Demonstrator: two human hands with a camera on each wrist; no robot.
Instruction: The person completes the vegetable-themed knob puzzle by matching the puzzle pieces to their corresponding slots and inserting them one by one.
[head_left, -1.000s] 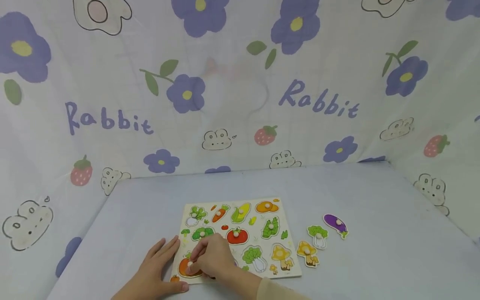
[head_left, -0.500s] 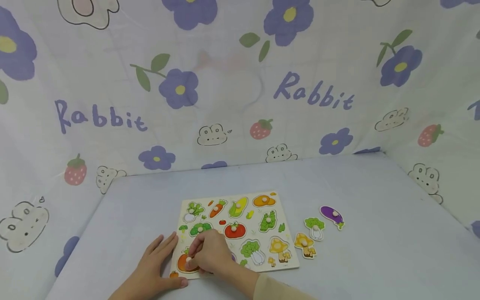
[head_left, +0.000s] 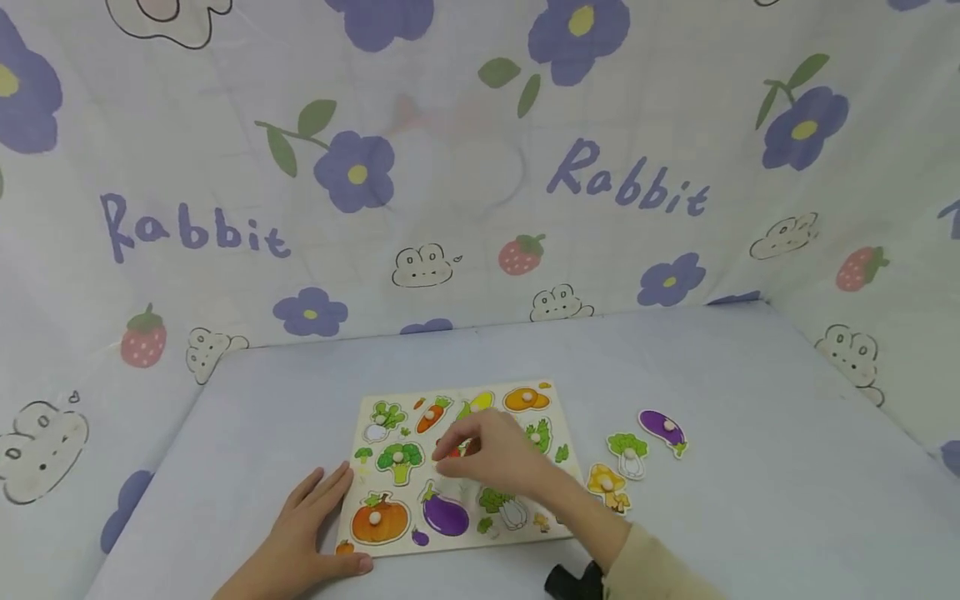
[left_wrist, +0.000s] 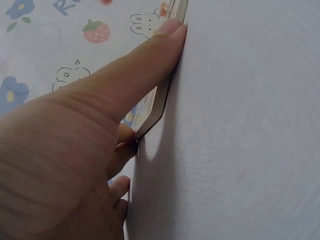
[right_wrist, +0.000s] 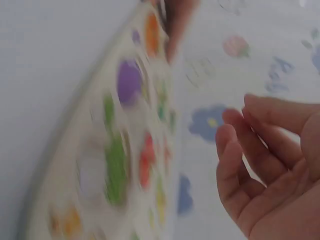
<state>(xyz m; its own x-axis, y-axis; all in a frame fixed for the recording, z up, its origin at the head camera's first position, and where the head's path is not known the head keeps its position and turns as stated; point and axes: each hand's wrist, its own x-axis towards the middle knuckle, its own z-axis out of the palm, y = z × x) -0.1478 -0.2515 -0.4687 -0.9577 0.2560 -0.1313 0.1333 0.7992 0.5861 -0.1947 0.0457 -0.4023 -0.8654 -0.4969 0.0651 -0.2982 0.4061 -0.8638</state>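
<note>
A wooden knob puzzle board (head_left: 360, 483) with vegetable pictures lies on the table. My left hand (head_left: 300, 525) rests at its lower left corner, fingers along the left edge; in the left wrist view the thumb (left_wrist: 135, 70) presses the near edge. My right hand (head_left: 487, 454) is above the board's middle, fingers loosely bent with nothing between them, partly hiding the tomato and corn. The pumpkin piece (head_left: 390, 523) sits in the lower left with its knob up. The eggplant picture (head_left: 445, 514) beside it shows no knob. The right wrist view shows the right hand (right_wrist: 270, 155) apart from the blurred board.
Right of the board lie loose pieces: an eggplant (head_left: 663, 429), a bok choy (head_left: 627, 456) and mushrooms (head_left: 608, 486) nearest the board. A black object (head_left: 573, 581) shows under the right wrist. A printed cloth (head_left: 465, 167) hangs behind the table.
My right hand has let go of the pumpkin piece's knob and moved up and right over the board. The pumpkin stays in its place. My left hand keeps its hold at the corner.
</note>
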